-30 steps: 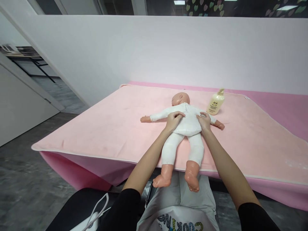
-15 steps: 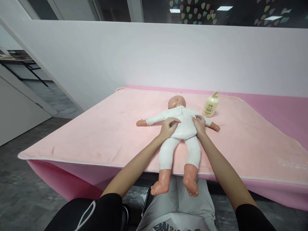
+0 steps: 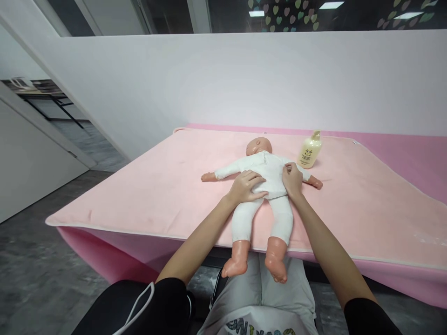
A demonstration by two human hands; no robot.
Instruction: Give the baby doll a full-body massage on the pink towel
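Observation:
A baby doll (image 3: pixel 267 170) in a white cloth suit lies on a pink blanket (image 3: pixel 157 186), arms spread, head away from me and turned to the side. Its bare feet extend past the table's front edge. My left hand (image 3: pixel 247 187) rests open on the left side of the doll's torso, fingers across the cloth and thumb apart. Against the torso's right side is my right hand (image 3: pixel 292 179), closed with the fingers curled in. Whether it grips any cloth is hidden. Just beyond the doll's right-hand arm stands a pale yellow pump bottle (image 3: pixel 309 151).
A white wall (image 3: pixel 223 79) rises behind the table, with a dark window above it. Pink cloth (image 3: pixel 412 158) shows under the blanket and hangs over the front edge. At the left are a white door (image 3: pixel 31 163) and grey floor.
My left hand has spread its thumb and moved slightly across the torso. My right hand's fingers have curled into a closed shape. The view has shifted a little.

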